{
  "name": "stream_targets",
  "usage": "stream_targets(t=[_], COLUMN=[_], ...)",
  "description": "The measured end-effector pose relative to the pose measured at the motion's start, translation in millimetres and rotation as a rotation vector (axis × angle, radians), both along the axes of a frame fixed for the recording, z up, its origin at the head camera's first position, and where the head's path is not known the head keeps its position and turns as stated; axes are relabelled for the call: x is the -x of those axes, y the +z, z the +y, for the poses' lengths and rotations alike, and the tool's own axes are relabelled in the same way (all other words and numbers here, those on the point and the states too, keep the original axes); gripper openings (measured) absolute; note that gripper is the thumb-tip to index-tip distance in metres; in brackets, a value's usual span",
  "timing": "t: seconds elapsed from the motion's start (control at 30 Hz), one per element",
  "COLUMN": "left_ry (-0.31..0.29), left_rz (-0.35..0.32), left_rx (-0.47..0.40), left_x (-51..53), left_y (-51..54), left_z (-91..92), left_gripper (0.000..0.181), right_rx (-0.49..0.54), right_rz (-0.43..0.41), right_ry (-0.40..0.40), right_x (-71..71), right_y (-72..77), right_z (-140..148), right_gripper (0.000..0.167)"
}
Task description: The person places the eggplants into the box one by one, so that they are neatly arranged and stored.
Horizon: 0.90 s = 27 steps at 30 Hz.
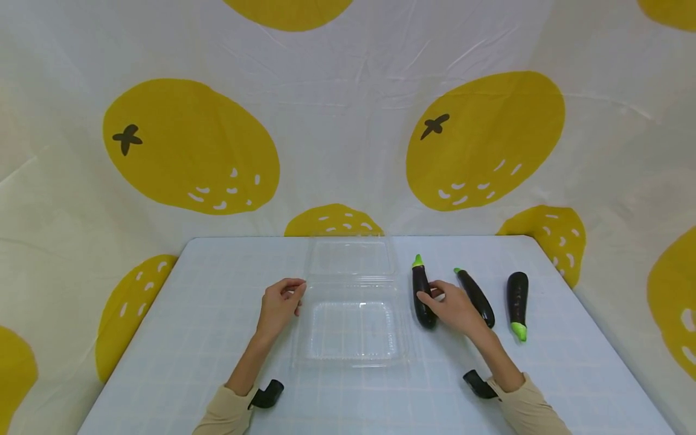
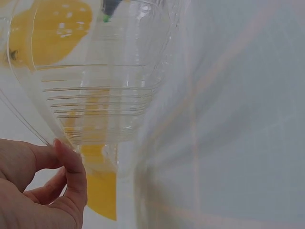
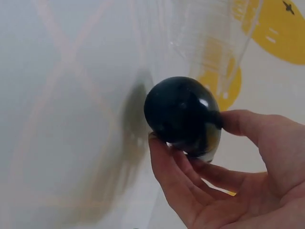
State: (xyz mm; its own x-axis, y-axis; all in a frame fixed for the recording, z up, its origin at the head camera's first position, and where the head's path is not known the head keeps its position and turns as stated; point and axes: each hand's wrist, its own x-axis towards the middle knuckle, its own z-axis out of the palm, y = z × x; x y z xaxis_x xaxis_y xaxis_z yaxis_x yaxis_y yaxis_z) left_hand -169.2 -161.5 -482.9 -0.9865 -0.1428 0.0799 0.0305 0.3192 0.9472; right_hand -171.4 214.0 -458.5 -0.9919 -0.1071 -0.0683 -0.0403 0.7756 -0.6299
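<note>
The glossy dark eggplant (image 1: 419, 283) is at three o'clock from the clear container (image 1: 352, 332), green tip pointing to twelve, and the right hand (image 1: 451, 308) has it: thumb on one side, fingers curled round the other, opened just to its girth. Lifted or resting? Can't tell from here! Over to the container, base nearest the person, lid (image 1: 352, 258) spread out at twelve, and at the ten o'clock edge it's the left hand (image 1: 279, 306), nearly closed, pinching the rim between thumb and finger. Back to the held eggplant, and at three o'clock from it lies a slimmer eggplant (image 1: 476, 297), tip at eleven; farther along, a third eggplant (image 1: 518, 299), tip at six. Black wrist mounts (image 1: 266, 394) and beige sleeves (image 1: 224, 412) at eight and four, pale checked table (image 1: 217, 302) below, and at twelve, a fruit-printed backdrop (image 1: 342, 145).
</note>
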Motion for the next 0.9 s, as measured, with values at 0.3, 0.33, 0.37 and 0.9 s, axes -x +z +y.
stream_targets(t=[0.3, 0.33, 0.37, 0.9], left_ry=[0.0, 0.0, 0.001, 0.004], left_rz=[-0.02, -0.024, -0.028, -0.057], left_rx=[-0.012, -0.014, -0.013, -0.011], left_x=[-0.8, -0.8, -0.9, -1.9], left_y=[2.7, 2.8, 2.8, 3.8], left_z=[0.3, 0.3, 0.2, 0.6], left_gripper=[0.018, 0.018, 0.018, 0.019], right_rx=[0.004, 0.002, -0.004, 0.0], right_rz=[0.048, 0.054, 0.061, 0.096], right_ry=[0.027, 0.03, 0.034, 0.084], right_x=[-0.6, -0.9, -1.0, -2.9], right_y=[16.3, 18.8, 21.2, 52.1], right_z=[3, 4, 4, -4], right_gripper=[0.055, 0.055, 0.056, 0.053])
